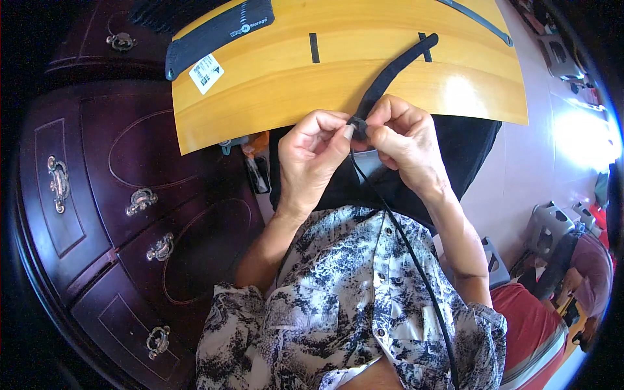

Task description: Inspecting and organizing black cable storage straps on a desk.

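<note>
A black fabric strap (398,70) runs from my fingers up over the near edge of the yellow wooden table (260,97), its rounded far tip lying near a dark tape mark. My left hand (309,156) pinches the strap's near end, which looks folded or looped, between thumb and fingers. Close beside it, my right hand (409,143) grips the same end from the other side. The fingertips hide how that end is made. A thin black cable (416,257) hangs in front of my patterned shirt and passes up to just below the hands.
On the table lie a black printed card (221,36), a white label (207,73), two dark tape marks and a grey strip (478,21). Dark black items (162,14) sit at the far left corner. Dark wooden drawers (143,201) stand left. People and grey stools (551,227) are right.
</note>
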A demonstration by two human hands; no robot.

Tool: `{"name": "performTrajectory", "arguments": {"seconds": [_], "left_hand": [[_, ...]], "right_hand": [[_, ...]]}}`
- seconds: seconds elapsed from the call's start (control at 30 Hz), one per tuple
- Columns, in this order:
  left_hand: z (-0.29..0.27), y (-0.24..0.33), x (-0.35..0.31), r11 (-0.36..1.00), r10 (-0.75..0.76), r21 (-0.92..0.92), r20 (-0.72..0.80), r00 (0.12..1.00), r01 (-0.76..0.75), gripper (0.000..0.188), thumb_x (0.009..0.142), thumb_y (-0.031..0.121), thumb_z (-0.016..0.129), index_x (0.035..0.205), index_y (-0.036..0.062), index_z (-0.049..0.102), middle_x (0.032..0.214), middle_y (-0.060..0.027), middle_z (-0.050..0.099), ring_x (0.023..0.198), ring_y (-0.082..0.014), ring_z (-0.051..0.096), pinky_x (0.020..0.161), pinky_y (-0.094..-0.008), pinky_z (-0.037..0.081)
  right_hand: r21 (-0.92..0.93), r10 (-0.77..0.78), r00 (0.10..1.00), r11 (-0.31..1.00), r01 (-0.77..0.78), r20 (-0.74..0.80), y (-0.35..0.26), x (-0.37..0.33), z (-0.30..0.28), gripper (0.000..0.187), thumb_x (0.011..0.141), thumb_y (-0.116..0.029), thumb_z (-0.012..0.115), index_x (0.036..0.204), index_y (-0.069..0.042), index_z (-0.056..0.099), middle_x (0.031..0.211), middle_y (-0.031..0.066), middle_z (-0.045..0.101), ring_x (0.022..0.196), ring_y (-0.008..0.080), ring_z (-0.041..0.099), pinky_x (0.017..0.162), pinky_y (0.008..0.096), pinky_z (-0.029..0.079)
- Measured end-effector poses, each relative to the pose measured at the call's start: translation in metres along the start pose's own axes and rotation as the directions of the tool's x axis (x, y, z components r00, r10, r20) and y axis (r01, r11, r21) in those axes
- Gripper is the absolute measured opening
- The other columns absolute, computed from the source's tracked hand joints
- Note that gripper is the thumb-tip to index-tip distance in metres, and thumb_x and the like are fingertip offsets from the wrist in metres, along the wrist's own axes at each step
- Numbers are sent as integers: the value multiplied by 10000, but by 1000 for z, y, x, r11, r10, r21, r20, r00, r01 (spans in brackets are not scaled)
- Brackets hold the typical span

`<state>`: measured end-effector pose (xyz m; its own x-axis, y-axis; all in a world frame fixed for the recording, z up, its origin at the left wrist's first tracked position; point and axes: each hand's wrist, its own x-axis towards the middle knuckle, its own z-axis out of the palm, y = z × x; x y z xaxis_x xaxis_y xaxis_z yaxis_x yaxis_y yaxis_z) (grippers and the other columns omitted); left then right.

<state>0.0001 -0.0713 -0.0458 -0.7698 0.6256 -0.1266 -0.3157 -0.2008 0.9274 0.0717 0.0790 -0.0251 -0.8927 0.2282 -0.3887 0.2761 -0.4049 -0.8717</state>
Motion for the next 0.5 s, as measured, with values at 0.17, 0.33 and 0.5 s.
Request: {"name": "performTrajectory", "arguments": {"seconds": [0.17, 0.33, 0.5], "left_hand": [[7, 13, -4, 998, 1, -62, -51, 999, -4, 110, 921, 42, 593, 992, -43, 582, 899, -70, 650, 815, -120, 644, 766, -225, 515], [21, 17, -3, 990, 98, -109, 37, 995, -93, 85, 933, 27, 569, 990, -34, 556, 948, -62, 607, 846, -101, 608, 791, -223, 491], [29, 20, -1, 975, 117, -195, 48, 992, -106, 31, 899, 17, 562, 886, 10, 534, 922, -39, 545, 787, -77, 525, 669, -221, 474]], "right_hand": [[-189, -174, 985, 968, 167, -17, -1, -9, 5, 270, 805, -197, 740, 956, -10, 616, 836, 15, 581, 663, 74, 515, 612, 213, 461], [-584, -641, 765, 600, 546, 57, -4, -14, 8, 379, 767, -249, 775, 1086, -68, 675, 1026, 75, 514, 821, 136, 528, 677, 251, 482], [-401, -570, 819, 767, 501, -67, -11, -26, 23, 212, 857, -96, 673, 1059, -32, 696, 1089, 99, 556, 841, 153, 583, 752, 283, 500]]}}
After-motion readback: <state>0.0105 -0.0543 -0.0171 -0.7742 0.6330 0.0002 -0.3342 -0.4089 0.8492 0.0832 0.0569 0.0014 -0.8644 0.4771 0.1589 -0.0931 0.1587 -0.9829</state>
